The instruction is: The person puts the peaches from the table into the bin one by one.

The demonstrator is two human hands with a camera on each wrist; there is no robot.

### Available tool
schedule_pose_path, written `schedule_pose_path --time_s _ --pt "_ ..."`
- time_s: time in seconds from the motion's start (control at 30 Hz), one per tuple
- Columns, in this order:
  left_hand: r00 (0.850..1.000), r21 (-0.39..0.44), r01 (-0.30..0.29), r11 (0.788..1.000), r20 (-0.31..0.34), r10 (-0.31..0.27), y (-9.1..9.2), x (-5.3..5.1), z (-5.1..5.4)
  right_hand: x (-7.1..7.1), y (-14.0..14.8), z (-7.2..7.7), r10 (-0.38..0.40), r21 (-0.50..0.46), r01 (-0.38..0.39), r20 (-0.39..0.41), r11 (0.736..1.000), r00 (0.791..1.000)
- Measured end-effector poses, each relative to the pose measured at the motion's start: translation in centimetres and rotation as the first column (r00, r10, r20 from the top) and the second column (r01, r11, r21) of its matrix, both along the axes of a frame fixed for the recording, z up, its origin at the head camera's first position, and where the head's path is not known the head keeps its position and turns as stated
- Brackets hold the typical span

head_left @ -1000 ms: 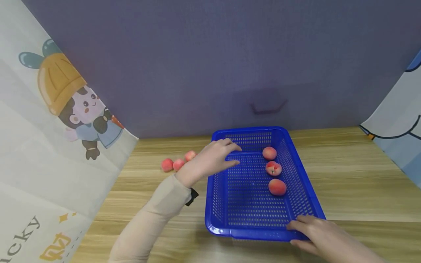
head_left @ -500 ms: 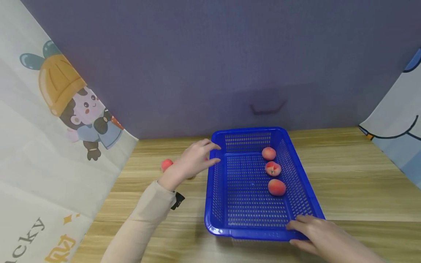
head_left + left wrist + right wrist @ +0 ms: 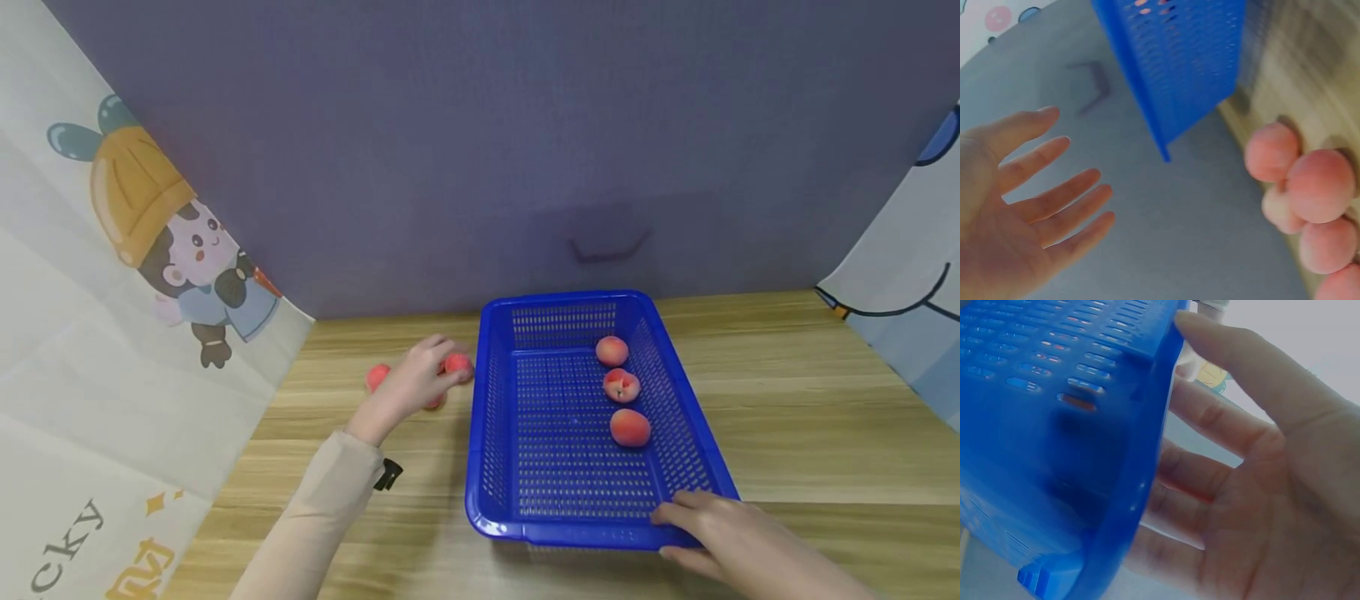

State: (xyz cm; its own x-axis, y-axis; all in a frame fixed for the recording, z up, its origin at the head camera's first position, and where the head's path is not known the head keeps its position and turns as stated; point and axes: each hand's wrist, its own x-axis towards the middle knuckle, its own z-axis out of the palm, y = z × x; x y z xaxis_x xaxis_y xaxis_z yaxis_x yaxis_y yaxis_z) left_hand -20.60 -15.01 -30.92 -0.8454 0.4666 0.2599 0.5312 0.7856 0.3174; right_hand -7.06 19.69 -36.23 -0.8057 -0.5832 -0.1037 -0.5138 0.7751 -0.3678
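Note:
In the head view a blue basket (image 3: pixel 573 533) stands on the wooden table with three peaches (image 3: pixel 630 427) along its right side. My left hand (image 3: pixel 411 379) is over the peaches (image 3: pixel 457 365) left of the basket and hides part of them. The left wrist view shows that hand (image 3: pixel 1041 200) with fingers spread and nothing held, beside a cluster of several peaches (image 3: pixel 1320 185). At the basket's near right corner, my right hand (image 3: pixel 723 529) grips the rim (image 3: pixel 1150 456), with the thumb on one side and the fingers on the other.
A grey-purple panel (image 3: pixel 450 167) rises behind the table (image 3: pixel 787 417). Printed cloths hang at the left (image 3: pixel 90 350) and right (image 3: pixel 892 283).
My left hand has moved left from above the basket to the loose peaches. The right hand has stayed on the rim, and the three peaches in the basket lie as before.

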Motion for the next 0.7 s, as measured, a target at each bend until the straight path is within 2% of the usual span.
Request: schedule_pose_path --time_s 0.13,0.37,0.53,0.7 --pt "1.0 0.02 -0.016 1.0 -0.006 0.016 -0.6 -0.3 -1.2 0.0 0.0 0.0 -0.01 0.006 0.01 0.017 1.0 1.0" --pt "0.997 -0.034 -0.066 0.997 -0.03 0.065 -1.7 -0.9 -3.1 0.0 -0.1 0.0 -0.004 0.007 0.004 0.009 1.0 1.0" --pt "0.992 -0.011 -0.123 0.992 0.028 0.123 -2.4 -1.4 -4.2 0.0 0.0 -0.1 -0.003 0.006 0.003 0.006 1.0 1.0" --pt "0.989 -0.002 -0.138 0.99 0.058 0.138 -3.0 -1.8 -5.1 -0.1 0.0 -0.1 -0.011 0.005 0.011 0.029 1.0 1.0"
